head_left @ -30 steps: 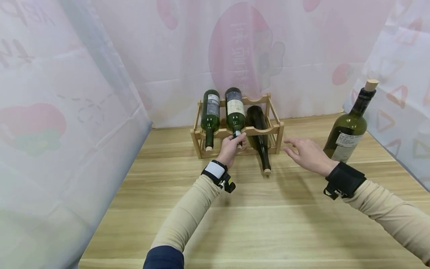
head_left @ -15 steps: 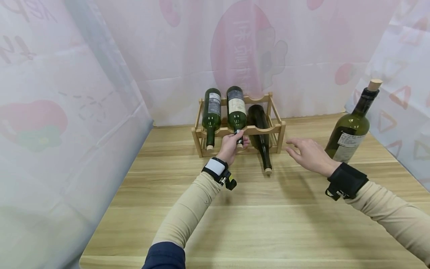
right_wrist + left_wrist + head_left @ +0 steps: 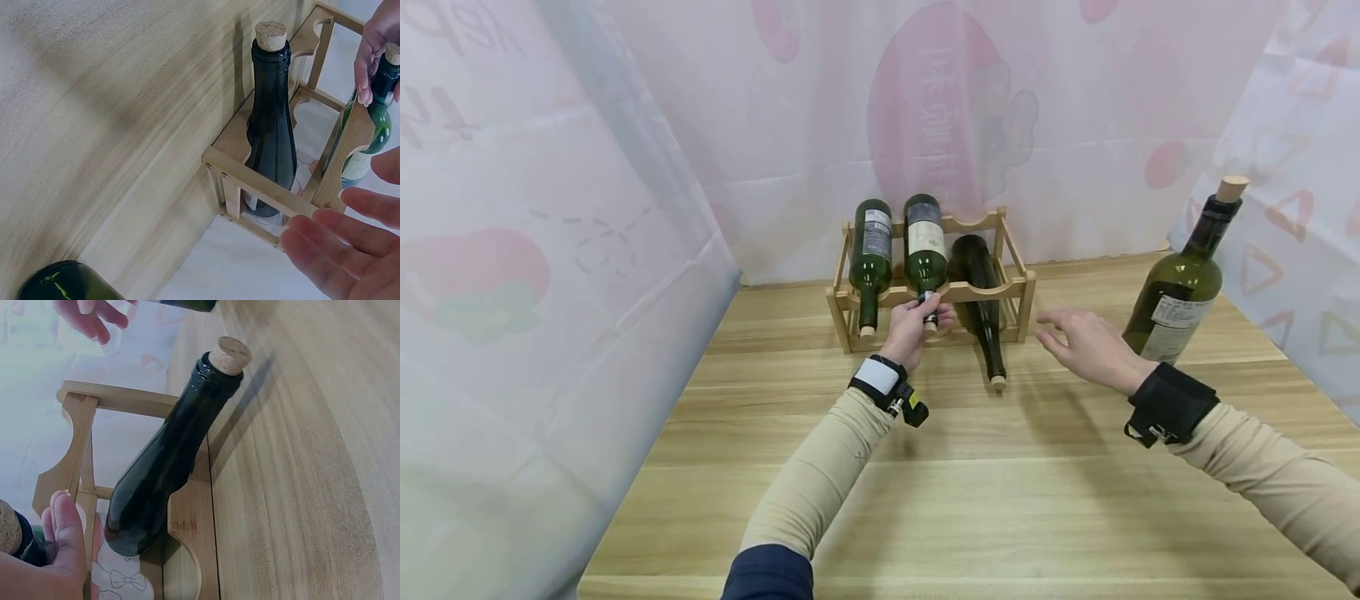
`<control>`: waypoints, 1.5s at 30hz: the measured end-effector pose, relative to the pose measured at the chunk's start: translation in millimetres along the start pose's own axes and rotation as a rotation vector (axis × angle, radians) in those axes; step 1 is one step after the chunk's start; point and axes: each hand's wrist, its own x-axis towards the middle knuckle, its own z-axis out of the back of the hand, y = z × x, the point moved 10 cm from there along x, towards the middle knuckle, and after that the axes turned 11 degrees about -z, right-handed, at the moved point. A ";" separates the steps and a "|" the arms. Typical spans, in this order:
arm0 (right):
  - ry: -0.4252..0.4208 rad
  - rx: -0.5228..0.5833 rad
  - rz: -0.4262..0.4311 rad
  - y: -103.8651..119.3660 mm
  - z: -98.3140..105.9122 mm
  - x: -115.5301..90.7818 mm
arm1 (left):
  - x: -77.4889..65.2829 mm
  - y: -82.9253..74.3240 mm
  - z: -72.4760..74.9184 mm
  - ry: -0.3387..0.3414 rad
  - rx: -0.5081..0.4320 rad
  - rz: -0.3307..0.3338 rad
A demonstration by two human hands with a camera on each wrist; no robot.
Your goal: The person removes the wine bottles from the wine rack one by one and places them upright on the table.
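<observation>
The neck of the cream-labelled bottle (image 3: 926,242) is gripped by the left hand (image 3: 907,337), with the thumb laid over the top and the fingers curled beneath. Just ahead of that hand, this bottle is laid across the upper tier of the wooden rack (image 3: 1028,293), its base pointed away from the person and its cork toward them. Just left of the hand, the grey-labelled bottle (image 3: 871,250) is cradled on the same tier, likewise cork forward. Just right of the hand, the dark bottle (image 3: 987,327) is held at a slant lower in the rack, its corked neck stretched out under the upper front rail. The right hand (image 3: 1092,348) is held near the right end of the rack, its fingers loosely extended and parted. To its right, the tall green bottle (image 3: 1180,292) is stood upright on the table (image 3: 970,508). Beyond both hands, a printed cloth (image 3: 790,125) is hung.
</observation>
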 end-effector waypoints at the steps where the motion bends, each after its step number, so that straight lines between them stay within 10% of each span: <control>1: 0.000 0.002 -0.001 0.4 -0.1 0.4 | -0.3 -0.9 0.0 -0.002 -0.005 -0.001; 45: -0.088 0.238 0.016 48.9 3.2 60.7 | -16.3 -9.6 -8.6 0.037 -0.027 0.025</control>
